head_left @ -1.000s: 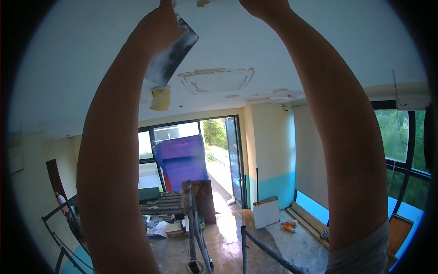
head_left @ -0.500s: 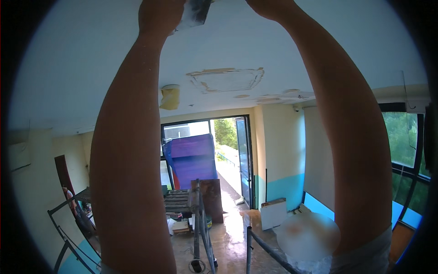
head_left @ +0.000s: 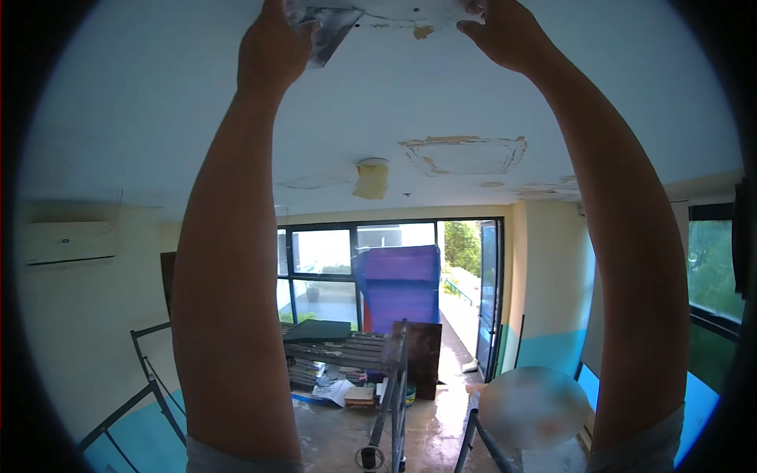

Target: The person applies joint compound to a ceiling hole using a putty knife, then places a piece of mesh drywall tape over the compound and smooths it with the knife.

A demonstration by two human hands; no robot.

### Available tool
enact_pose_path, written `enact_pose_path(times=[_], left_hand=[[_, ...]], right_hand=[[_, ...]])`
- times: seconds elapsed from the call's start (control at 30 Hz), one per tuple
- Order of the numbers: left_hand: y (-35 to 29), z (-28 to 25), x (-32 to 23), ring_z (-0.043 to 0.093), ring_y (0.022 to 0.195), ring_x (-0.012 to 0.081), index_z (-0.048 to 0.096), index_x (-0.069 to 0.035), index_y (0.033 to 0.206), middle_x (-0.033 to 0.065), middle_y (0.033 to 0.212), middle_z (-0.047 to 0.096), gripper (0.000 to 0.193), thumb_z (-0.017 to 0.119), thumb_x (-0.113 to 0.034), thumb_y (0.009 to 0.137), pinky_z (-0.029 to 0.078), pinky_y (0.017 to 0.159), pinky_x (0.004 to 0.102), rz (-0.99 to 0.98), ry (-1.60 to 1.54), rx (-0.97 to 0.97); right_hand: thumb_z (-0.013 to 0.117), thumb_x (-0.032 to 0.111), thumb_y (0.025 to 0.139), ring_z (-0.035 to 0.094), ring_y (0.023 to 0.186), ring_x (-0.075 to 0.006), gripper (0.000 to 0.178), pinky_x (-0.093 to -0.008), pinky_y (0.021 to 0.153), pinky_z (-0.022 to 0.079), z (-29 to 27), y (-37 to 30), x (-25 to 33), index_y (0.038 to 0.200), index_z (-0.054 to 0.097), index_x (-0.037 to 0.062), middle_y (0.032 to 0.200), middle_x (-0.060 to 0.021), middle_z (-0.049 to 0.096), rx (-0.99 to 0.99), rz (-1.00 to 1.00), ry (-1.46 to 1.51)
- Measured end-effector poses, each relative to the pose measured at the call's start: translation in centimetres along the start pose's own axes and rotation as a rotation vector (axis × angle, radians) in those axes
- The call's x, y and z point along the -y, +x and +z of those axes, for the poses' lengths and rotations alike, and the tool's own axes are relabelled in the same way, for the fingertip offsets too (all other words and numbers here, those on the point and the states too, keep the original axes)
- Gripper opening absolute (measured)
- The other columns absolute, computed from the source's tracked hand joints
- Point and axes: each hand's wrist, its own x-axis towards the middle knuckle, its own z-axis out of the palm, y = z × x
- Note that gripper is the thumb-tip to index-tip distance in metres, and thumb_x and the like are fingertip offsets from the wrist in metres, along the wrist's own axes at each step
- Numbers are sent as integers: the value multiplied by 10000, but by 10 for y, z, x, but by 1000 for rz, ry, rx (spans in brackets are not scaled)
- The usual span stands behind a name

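Note:
Both my arms reach up to the white ceiling (head_left: pixel 378 94). My left hand (head_left: pixel 272 51) is closed around a flat grey putty scraper (head_left: pixel 335 33), whose blade is smeared whitish; the picture's top edge cuts off part of the hand. My right hand (head_left: pixel 509 35) is raised close to the ceiling, thumb apart from the fingers, with no tool visible in it. Its fingertips are partly cut off. Between the hands runs a rough seam with small dark holes and a tan patch (head_left: pixel 424 32).
Metal scaffold rails (head_left: pixel 398 394) rise below me, beside a slatted platform (head_left: pixel 339 351) over papers and boxes. A brown board (head_left: pixel 418 359) leans near the glass door (head_left: pixel 489 292). A yellow covered fixture (head_left: pixel 371 179) hangs from the ceiling. A blurred oval hides part of the lower right.
My view has turned left and tilted up slightly, so the room shifts right and down in the picture. More of both hands, the scraper and the ceiling seam now shows.

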Motion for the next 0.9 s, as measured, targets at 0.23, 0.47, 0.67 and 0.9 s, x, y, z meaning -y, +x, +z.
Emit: enact_pose_path(times=[0.23,0.47,0.67,0.9], left_hand=[[18,-45,19,571,1146,392,429,0,1328,254,1220,592,672,710,-353,830,459,971,416,-63,72,-108],[19,-42,-23,603,1094,405,430,27,1296,278,1161,615,578,672,-269,863,486,930,424,232,143,69],[39,-61,-34,654,990,385,388,70,1305,287,1127,620,688,677,-360,852,523,855,417,-72,211,123],[49,-97,2,593,1098,425,371,32,1311,286,1171,600,669,684,-338,850,478,947,444,26,231,-72]], right_hand=[[688,207,813,545,1162,-380,499,-408,1009,432,10,-8,-11,1221,538,-40,1206,-249,581,-60,-103,59],[669,216,829,541,1150,-383,475,-417,1000,430,14,-18,-9,1227,553,-17,1206,-242,574,-48,-68,42],[653,214,850,581,1093,-328,502,-403,977,452,11,-32,-2,1304,524,41,1277,-172,557,-33,-56,113],[670,193,815,538,1191,-341,546,-408,1026,429,1,-51,-21,1310,519,18,1307,-185,545,-56,-93,85]])
